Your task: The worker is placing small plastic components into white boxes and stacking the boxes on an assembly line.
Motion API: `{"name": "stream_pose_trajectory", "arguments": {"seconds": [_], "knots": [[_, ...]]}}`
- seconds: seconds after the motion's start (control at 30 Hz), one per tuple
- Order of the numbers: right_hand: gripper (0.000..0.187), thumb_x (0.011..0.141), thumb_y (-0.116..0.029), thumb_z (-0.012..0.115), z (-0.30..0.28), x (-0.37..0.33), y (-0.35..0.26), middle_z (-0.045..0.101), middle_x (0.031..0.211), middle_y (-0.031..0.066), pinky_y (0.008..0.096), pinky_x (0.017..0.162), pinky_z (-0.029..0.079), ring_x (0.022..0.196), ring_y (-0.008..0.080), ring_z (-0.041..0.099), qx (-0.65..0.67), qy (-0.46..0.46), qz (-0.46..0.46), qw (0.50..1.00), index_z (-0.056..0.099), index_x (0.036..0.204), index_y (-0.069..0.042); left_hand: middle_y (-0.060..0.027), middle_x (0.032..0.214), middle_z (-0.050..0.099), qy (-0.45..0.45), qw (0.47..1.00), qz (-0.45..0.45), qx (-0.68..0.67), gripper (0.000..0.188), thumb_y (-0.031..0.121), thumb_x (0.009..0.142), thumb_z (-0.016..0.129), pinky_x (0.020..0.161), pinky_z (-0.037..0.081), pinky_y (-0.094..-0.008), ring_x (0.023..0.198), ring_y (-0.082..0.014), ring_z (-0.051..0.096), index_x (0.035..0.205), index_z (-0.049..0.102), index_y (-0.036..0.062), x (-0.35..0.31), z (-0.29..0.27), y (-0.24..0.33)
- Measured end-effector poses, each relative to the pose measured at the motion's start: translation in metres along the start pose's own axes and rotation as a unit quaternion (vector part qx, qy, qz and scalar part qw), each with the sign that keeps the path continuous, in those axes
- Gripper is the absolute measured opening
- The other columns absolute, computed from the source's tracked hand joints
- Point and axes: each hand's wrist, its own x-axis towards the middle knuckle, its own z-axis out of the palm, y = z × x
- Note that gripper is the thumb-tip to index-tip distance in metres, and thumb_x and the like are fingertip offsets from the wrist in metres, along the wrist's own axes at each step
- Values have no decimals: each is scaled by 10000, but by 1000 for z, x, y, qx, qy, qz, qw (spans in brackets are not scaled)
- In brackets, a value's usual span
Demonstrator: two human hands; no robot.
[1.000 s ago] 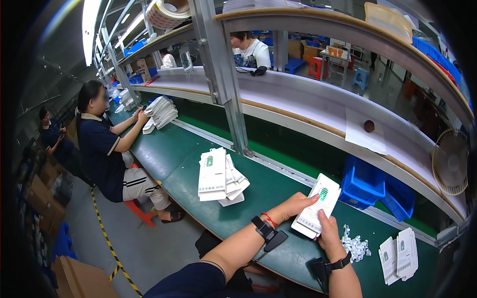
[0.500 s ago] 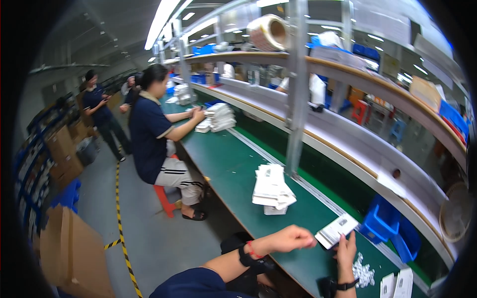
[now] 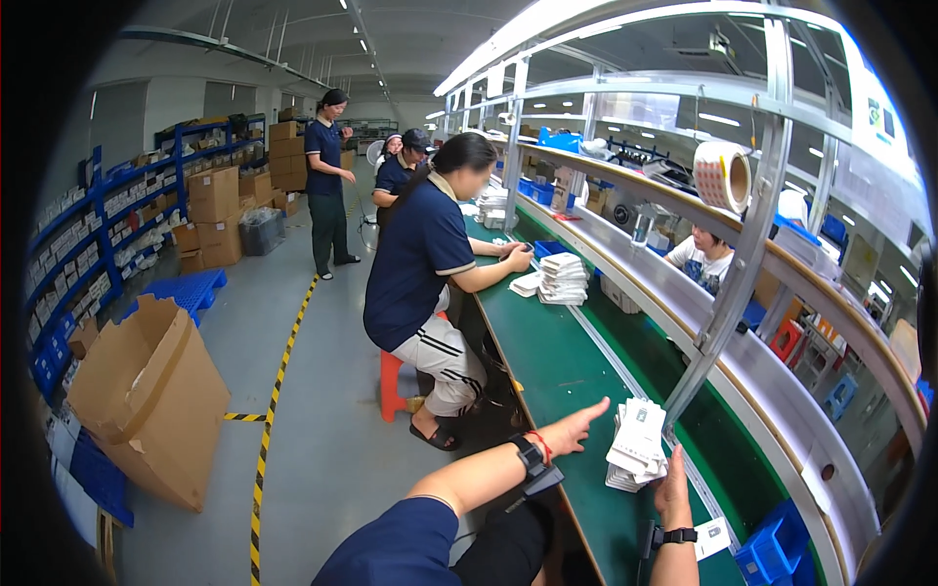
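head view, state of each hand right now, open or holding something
Left hand: open, holding nothing, left of the stack of white packs.
Right hand: open, at the stack's right side; whether it touches cannot be told.

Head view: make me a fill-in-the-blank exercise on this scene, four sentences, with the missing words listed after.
1. The stack of white packages stands on a tabletop coloured ____.
2. The person's left hand and right hand are on either side of the stack, and the red cord is on the ____ wrist.
3. The line on the floor is striped yellow and ____.
4. The bin at the lower right is coloured ____.

Missing words: green; left; black; blue.
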Motion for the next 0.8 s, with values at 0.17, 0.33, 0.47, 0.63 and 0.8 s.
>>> {"name": "stream_pose_trajectory", "arguments": {"seconds": [0.17,0.33,0.47,0.63,0.8], "knots": [[681,835,-587,401,55,-14,4,398,1317,64,421,986,262,1217,245,352,5,-33,7,999,305,1334,-133,-201,1336,295,-92,995,-29,-14,846,605,735,540,996,251,-452,1243,-283,282,1326,266,64,9,16,5],[719,841,-570,404,90,-36,35,248,1399,56,498,1002,181,1285,269,201,-52,35,-50,997,175,1383,-156,-73,1081,600,-248,964,-85,-35,426,376,847,518,823,461,-349,953,-193,583,1144,529,71,29,10,9],[776,882,-474,404,94,-33,59,34,1449,88,447,1039,134,1312,255,112,-60,73,-87,992,-75,1391,-136,-70,1056,609,-293,945,-136,46,418,359,840,541,796,481,-324,896,-183,605,1132,529,61,49,18,24],[857,883,-433,433,113,-33,60,-78,1441,160,301,1069,14,1330,233,-69,-149,49,-86,984,-112,1339,46,-89,1080,592,-262,951,-138,88,400,318,867,511,822,474,-317,934,-166,589,1160,505,46,59,0,38],[777,850,-345,527,86,-79,31,96,1425,219,350,1060,166,1320,304,132,-231,64,-116,964,84,1361,39,-72,1135,550,-256,955,-83,125,478,351,860,525,870,432,-295,994,-147,538,1231,444,59,49,-14,46]]}}
